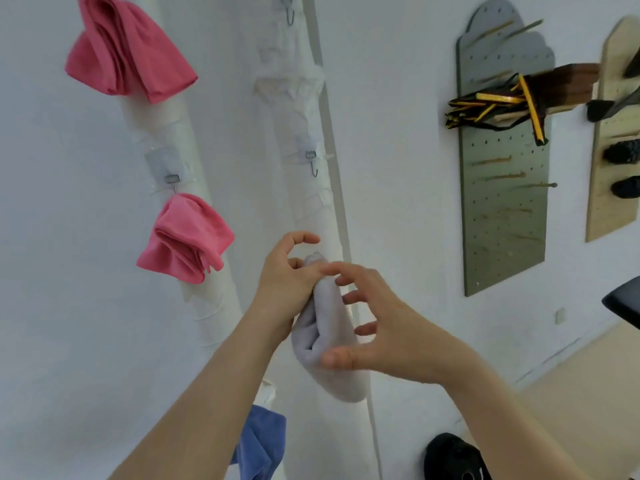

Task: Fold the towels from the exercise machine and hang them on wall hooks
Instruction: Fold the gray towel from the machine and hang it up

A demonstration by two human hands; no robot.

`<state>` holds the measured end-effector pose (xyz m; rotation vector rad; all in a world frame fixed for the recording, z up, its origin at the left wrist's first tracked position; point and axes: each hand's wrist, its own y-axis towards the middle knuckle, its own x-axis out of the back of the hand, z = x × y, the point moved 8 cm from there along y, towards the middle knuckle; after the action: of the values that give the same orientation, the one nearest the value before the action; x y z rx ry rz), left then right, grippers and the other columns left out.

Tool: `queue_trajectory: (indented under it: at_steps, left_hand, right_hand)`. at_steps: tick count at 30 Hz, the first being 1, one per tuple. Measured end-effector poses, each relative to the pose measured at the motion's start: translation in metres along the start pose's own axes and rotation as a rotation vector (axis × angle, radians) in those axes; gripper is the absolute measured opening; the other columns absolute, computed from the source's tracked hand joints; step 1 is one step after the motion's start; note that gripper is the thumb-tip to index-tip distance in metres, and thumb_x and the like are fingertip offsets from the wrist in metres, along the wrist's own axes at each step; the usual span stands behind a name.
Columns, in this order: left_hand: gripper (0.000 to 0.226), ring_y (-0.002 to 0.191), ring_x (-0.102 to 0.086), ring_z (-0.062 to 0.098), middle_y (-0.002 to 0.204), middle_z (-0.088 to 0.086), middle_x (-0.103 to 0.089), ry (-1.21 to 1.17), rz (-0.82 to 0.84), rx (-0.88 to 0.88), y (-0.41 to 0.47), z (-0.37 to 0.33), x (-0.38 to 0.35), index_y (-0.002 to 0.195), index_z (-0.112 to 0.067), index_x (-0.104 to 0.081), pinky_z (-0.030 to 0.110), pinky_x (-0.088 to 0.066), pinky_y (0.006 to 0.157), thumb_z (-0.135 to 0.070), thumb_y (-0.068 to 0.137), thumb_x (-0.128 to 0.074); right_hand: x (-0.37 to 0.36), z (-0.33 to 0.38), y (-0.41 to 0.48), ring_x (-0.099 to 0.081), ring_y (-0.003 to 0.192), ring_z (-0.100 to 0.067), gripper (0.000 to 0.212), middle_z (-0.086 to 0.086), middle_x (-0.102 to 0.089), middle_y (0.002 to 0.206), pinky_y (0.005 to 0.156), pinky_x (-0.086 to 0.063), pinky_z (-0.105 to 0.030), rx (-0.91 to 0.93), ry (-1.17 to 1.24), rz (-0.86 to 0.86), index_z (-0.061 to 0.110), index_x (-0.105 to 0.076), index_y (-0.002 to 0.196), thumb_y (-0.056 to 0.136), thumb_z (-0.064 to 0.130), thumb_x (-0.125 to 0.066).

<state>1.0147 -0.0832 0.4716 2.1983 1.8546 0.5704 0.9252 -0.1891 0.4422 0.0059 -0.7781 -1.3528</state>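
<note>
Left hand pinches soft, rolled grey towel; right hand fingers splayed.

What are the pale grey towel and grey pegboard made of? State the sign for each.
The pale grey towel: soft matte cloth, likely microfibre or terry; bunches in limp folds. The grey pegboard: rigid sheet, painted metal or board, cannot tell which; flat, smooth, drilled in rows.
</note>
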Motion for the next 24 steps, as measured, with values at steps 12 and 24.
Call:
queue_trajectory:
  at_steps: [12, 24]
  left_hand:
    - [0.027, 0.043, -0.05, 0.009, 0.053, 0.004, -0.051, -0.025, -0.055, 0.253, 0.144, 0.023, 0.019, 0.062, -0.007, -0.057, 0.017, -0.039, 0.04, 0.007, 0.083, -0.049]
    - [0.026, 0.096, -0.067, 0.018, 0.096, 0.002, -0.073, 0.086, 0.205, -0.142, 0.233, 0.003, 0.027, 0.088, -0.014, -0.073, 0.038, -0.052, 0.09, -0.029, 0.092, -0.052]
  right_hand:
    - [0.045, -0.016, 0.114, -0.062, 0.082, -0.004, 0.039, 0.016, -0.064, 0.09, 0.071, -0.054, -0.026, 0.143, -0.149, -0.561, 0.046, -0.048, 0.104, 0.077, 0.024, -0.066]
    - [0.1, -0.045, 0.256, -0.066, 0.089, -0.016, 0.025, -0.001, -0.07, 0.094, 0.078, -0.055, -0.033, -0.097, 0.065, -0.242, 0.02, -0.068, 0.093, 0.068, 0.016, -0.066]
